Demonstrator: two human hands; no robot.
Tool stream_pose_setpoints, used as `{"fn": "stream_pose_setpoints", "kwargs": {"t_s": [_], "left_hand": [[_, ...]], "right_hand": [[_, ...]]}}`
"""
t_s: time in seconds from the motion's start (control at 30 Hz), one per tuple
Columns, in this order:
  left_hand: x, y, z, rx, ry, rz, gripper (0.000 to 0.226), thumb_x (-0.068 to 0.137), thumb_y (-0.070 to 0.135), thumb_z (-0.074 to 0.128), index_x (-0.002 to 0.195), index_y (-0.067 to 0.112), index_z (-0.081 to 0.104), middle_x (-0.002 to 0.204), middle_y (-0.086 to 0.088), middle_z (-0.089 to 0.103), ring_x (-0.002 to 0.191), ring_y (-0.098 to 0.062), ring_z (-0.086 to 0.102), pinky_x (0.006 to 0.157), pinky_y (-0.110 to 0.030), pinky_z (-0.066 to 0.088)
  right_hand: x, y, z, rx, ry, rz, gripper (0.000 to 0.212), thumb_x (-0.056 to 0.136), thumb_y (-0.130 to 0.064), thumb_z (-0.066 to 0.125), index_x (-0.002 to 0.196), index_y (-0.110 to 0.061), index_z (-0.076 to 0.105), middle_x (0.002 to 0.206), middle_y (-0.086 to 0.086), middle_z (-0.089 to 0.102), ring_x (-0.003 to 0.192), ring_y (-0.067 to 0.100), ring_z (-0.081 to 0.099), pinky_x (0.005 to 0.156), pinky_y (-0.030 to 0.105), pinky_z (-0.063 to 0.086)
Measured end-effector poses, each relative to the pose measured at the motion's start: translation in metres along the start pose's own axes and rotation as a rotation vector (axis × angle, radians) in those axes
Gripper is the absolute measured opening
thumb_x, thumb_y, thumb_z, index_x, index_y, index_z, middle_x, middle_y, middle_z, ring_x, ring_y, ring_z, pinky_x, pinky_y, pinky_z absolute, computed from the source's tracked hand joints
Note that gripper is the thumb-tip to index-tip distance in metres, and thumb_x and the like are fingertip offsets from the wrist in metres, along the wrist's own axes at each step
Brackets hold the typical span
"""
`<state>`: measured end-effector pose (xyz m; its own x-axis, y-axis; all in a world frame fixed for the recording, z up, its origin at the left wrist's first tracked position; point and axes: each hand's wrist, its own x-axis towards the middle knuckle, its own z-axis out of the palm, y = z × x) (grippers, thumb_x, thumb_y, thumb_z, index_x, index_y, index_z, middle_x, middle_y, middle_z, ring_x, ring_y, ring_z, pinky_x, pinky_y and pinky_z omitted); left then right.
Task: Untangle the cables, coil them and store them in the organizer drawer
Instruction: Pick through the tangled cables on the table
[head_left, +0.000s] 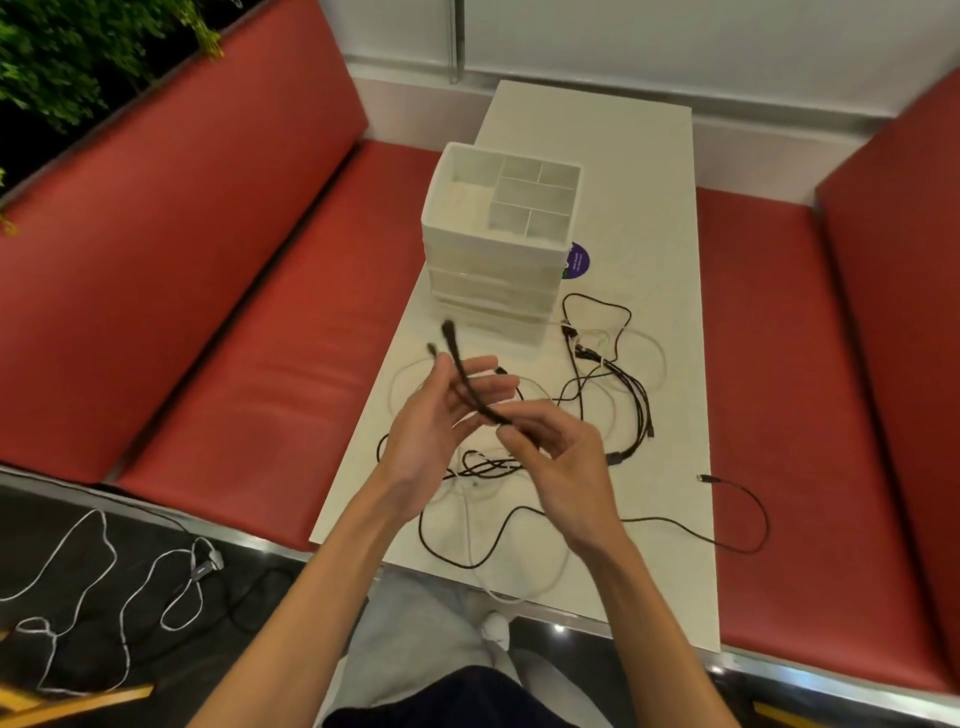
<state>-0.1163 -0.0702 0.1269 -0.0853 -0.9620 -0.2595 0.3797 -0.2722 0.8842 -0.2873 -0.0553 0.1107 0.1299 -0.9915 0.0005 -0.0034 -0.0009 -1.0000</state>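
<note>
**Hands.** My right hand (566, 462) has its fingers curled and pinches the black cable (467, 374) at their tips. My left hand (436, 436) is just left of it, with the fingers nearly straight and the cable lying across them. I see no curl around it. The free plug end stands up past my left hand towards the far side and is blurred.

**Task items.** Both hands hold this cable above the near half of the table (665, 208). Below and to the right, the remaining tangle (608, 374) of black and white leads rests on the tabletop. One black lead (748, 519) hangs over the right edge. The organizer (498, 244) stands at the far centre. Its top tray is uncovered, and its drawers appear pushed in.

**Step in hand.** In my judgement this is freeing and coiling one lead.

**Recommendations.**
- Keep the right pinch firm as the anchor.
- Feed the cable through the left fingers in even loops and do not yank it.
- Check that the trailing end is clear of the tangle before each loop, because a snag would drag the others.
- A drawer must be opened before storing.

**Other.** More cables lie on the floor (104, 571), near left.
</note>
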Motion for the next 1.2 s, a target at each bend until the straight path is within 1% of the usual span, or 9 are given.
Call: {"fn": "stream_pose_setpoints", "kwargs": {"t_s": [0.1,0.2,0.3,0.43,0.57,0.7,0.8,0.93,1.2], "left_hand": [[0.000,0.001,0.010,-0.043,-0.021,0.062,0.057,0.117,0.042,0.030,0.129,-0.003,0.061,0.095,-0.018,0.072,0.099,-0.034,0.073,0.105,-0.051,0.055],[-0.002,-0.004,0.015,-0.071,-0.015,0.068,0.050,0.114,0.051,0.034,0.112,0.008,0.061,0.073,-0.005,0.042,0.063,-0.022,0.044,0.069,-0.040,0.050],[-0.006,-0.009,0.020,0.025,0.049,0.037,0.047,0.106,0.059,0.042,0.100,0.015,0.058,0.073,0.003,0.028,0.063,-0.016,0.022,0.058,-0.032,0.023],[-0.008,-0.021,0.020,0.224,0.092,0.061,0.042,0.113,0.052,0.040,0.094,0.015,0.047,0.076,-0.001,0.024,0.065,-0.017,0.020,0.060,-0.039,0.018],[-0.009,-0.025,0.021,0.222,0.141,0.058,0.043,0.114,0.050,0.037,0.091,0.015,0.043,0.073,0.005,0.028,0.062,-0.014,0.022,0.056,-0.028,0.024],[-0.009,-0.028,0.020,0.191,0.157,0.048,0.043,0.115,0.048,0.036,0.091,0.013,0.043,0.073,0.003,0.024,0.061,-0.014,0.019,0.051,-0.023,0.023],[-0.011,-0.029,0.018,0.183,0.164,0.044,0.048,0.113,0.050,0.038,0.089,0.008,0.039,0.073,0.002,0.024,0.061,-0.014,0.018,0.049,-0.021,0.026],[-0.014,-0.030,0.015,0.172,0.162,0.050,0.057,0.112,0.052,0.039,0.090,-0.001,0.036,0.073,0.003,0.024,0.062,-0.015,0.018,0.051,-0.024,0.023],[-0.014,-0.028,0.010,0.183,0.190,0.011,0.040,0.112,0.046,0.047,0.087,0.016,0.039,0.072,0.005,0.026,0.060,-0.012,0.022,0.050,-0.023,0.026]], "right_hand": [[-0.015,0.026,0.007,-0.039,0.004,0.060,0.027,0.100,0.005,0.071,0.114,-0.016,0.080,0.108,-0.002,0.083,0.111,0.020,0.078,0.099,0.034,0.060],[-0.026,0.043,0.010,0.019,0.031,0.151,0.021,0.102,0.003,0.071,0.114,-0.012,0.078,0.107,0.000,0.084,0.110,0.019,0.079,0.101,0.038,0.061],[-0.031,0.053,0.008,-0.001,-0.006,0.203,0.020,0.102,0.000,0.071,0.113,-0.015,0.078,0.107,-0.001,0.084,0.109,0.017,0.079,0.100,0.038,0.062],[-0.030,0.061,0.001,-0.099,-0.071,0.211,0.018,0.100,-0.008,0.077,0.114,-0.019,0.079,0.108,-0.007,0.084,0.110,0.013,0.078,0.102,0.038,0.061],[-0.016,0.054,-0.034,-0.155,-0.312,0.239,0.039,0.094,-0.026,0.087,0.131,-0.028,0.075,0.132,-0.016,0.076,0.129,0.004,0.067,0.112,0.021,0.050],[0.025,0.081,-0.088,-0.257,0.126,0.311,0.015,0.101,-0.037,0.078,0.113,-0.030,0.079,0.113,-0.014,0.081,0.110,0.010,0.076,0.101,0.038,0.061],[0.057,0.114,-0.129,-0.545,0.421,0.455,0.021,0.104,-0.037,0.065,0.110,-0.018,0.073,0.108,0.002,0.078,0.109,0.032,0.074,0.093,0.047,0.060],[0.065,0.147,-0.148,-0.879,0.329,0.784,0.053,0.106,-0.046,0.063,0.131,0.001,0.060,0.130,0.023,0.064,0.120,0.043,0.064,0.089,0.043,0.051],[0.057,0.157,-0.155,-0.639,0.347,0.787,0.021,0.099,-0.019,0.069,0.102,-0.001,0.058,0.100,0.019,0.071,0.083,0.031,0.068,0.066,0.034,0.052]]}}
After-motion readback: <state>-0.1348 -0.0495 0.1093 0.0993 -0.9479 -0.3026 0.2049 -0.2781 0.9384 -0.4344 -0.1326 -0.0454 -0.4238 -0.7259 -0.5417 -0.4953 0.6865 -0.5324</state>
